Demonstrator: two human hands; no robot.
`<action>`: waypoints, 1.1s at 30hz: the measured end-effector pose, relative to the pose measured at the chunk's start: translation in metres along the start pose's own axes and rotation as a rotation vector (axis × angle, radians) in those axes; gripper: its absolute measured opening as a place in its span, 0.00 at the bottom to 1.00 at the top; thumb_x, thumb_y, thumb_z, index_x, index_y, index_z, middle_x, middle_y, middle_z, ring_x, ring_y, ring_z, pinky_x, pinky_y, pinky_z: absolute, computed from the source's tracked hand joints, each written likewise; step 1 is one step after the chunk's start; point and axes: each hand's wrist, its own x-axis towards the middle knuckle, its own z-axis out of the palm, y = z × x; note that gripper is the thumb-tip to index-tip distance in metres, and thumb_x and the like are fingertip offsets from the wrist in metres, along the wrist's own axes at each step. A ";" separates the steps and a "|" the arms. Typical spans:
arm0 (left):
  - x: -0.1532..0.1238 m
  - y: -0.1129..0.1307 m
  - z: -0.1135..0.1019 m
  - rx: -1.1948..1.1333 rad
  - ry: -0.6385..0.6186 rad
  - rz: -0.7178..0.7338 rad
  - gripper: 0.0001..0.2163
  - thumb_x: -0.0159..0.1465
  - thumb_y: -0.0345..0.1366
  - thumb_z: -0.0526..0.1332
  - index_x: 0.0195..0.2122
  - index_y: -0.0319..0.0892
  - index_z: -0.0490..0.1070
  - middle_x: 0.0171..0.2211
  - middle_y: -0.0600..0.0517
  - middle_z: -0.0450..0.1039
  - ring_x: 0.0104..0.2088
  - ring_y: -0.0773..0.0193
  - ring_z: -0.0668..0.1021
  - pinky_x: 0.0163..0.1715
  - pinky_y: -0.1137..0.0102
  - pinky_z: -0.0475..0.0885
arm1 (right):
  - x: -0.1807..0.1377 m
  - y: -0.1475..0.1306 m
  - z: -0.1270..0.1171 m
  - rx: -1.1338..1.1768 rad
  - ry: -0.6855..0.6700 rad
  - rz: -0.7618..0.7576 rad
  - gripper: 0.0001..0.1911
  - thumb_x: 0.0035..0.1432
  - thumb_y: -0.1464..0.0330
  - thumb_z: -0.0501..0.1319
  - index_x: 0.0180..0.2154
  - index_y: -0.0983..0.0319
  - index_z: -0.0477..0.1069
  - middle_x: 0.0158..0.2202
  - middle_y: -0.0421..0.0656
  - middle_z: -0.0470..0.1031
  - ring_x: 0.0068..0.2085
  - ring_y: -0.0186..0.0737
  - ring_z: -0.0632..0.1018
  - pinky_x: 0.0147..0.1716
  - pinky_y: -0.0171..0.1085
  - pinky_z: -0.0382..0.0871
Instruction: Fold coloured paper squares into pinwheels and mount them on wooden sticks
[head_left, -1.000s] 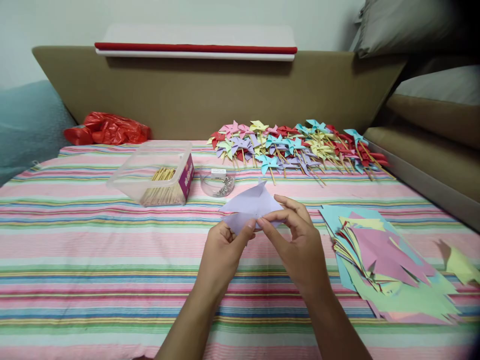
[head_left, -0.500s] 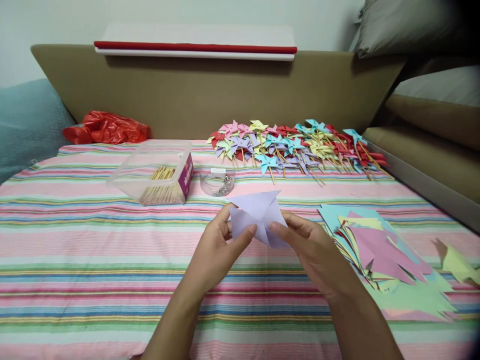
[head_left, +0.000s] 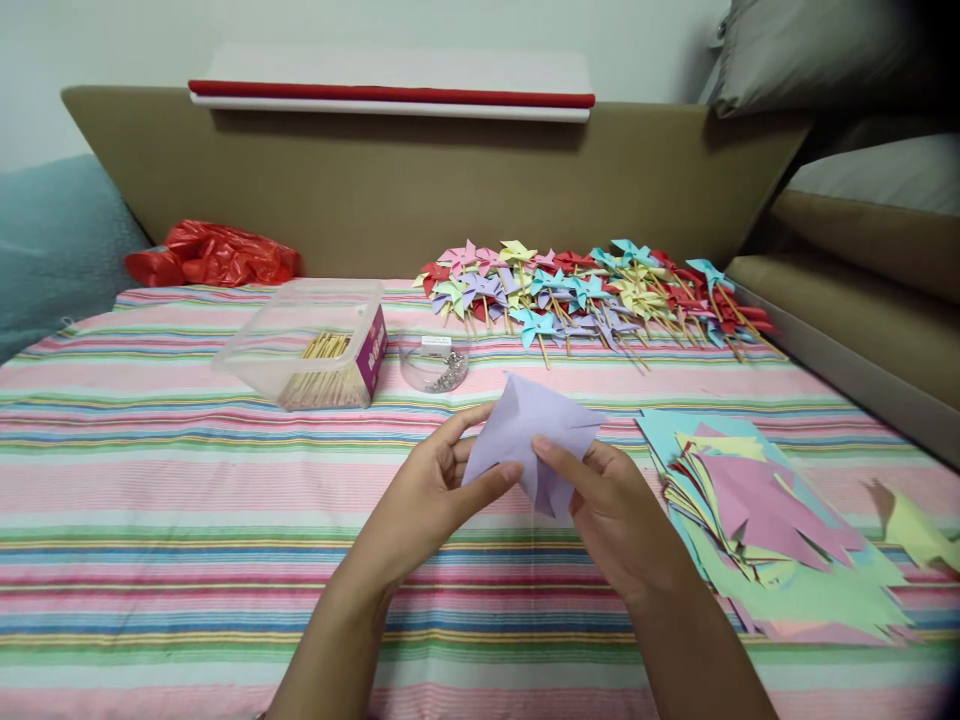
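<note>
Both my hands hold a lilac cut paper sheet [head_left: 534,428] above the striped cloth, in the middle of the view. My left hand [head_left: 424,500] pinches its left side, thumb on top and fingers behind. My right hand [head_left: 619,515] grips the right side, thumb pressed near the centre of the sheet. The paper's points stick up and out to the right.
A stack of cut coloured paper [head_left: 765,520] lies to the right, with a loose yellow-green piece [head_left: 919,530] beyond it. A pile of finished paper pinwheels on sticks [head_left: 592,295] lies behind. A clear box of wooden sticks [head_left: 315,345], a small clear tub of pins [head_left: 437,365] and a red plastic bag [head_left: 217,258] sit at the left back.
The lilac paper has been turned and tilted between my hands, its points now standing up and right. My right thumb has moved onto the sheet's centre; both hands sit slightly lower.
</note>
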 end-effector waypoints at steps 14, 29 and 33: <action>0.002 0.000 0.003 -0.021 0.081 0.029 0.10 0.55 0.35 0.74 0.39 0.45 0.82 0.33 0.53 0.80 0.34 0.61 0.79 0.36 0.70 0.73 | 0.000 0.002 0.005 0.164 -0.138 0.093 0.13 0.52 0.59 0.73 0.36 0.60 0.81 0.33 0.41 0.78 0.32 0.38 0.72 0.33 0.37 0.67; 0.006 -0.022 0.031 -0.145 0.344 0.114 0.09 0.60 0.40 0.71 0.34 0.41 0.76 0.28 0.53 0.75 0.30 0.66 0.76 0.34 0.72 0.72 | 0.001 0.017 0.036 0.289 0.162 -0.103 0.09 0.51 0.60 0.72 0.30 0.58 0.78 0.32 0.39 0.78 0.32 0.38 0.74 0.33 0.38 0.68; 0.005 -0.023 0.033 -0.159 0.419 0.112 0.11 0.61 0.41 0.70 0.30 0.40 0.72 0.25 0.56 0.71 0.28 0.69 0.72 0.30 0.75 0.69 | 0.000 0.023 0.042 0.329 0.153 -0.075 0.09 0.50 0.61 0.73 0.33 0.58 0.79 0.34 0.39 0.80 0.35 0.38 0.76 0.36 0.38 0.70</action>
